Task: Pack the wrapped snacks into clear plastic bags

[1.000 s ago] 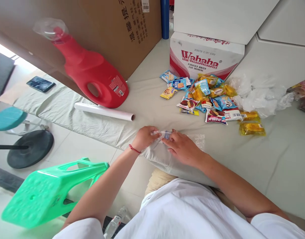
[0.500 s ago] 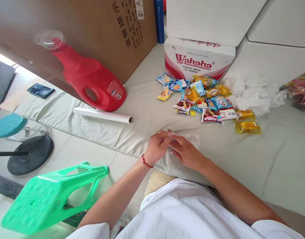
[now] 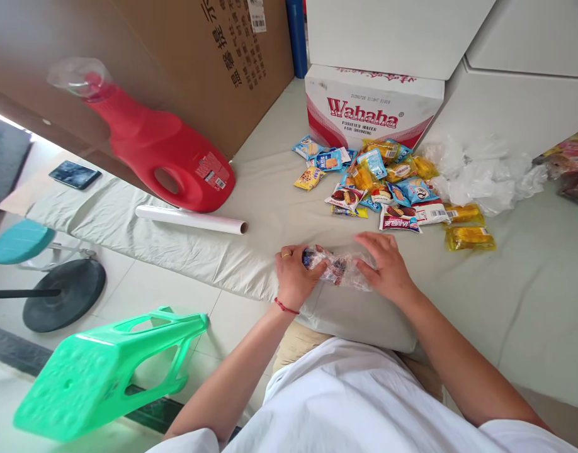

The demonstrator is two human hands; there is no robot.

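Both hands, left hand (image 3: 293,275) and right hand (image 3: 387,267), grasp the clear snack bag (image 3: 337,267); better press it flat and hold the ends evenly

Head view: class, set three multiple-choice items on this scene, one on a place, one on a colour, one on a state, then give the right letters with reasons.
1. Where does the white tube lie?
A. in front of the red jug
B. on the green stool
C. on the Wahaha box

2. What colour is the stool?
A. blue
B. green
C. red

3. How is the clear bag held?
A. by the left hand alone
B. by neither hand
C. between the left hand and the right hand

Answers: 1 A, the tube lies on the cloth just before the jug. 2 B, its plastic is bright green. 3 C, one hand grips each end of the bag.
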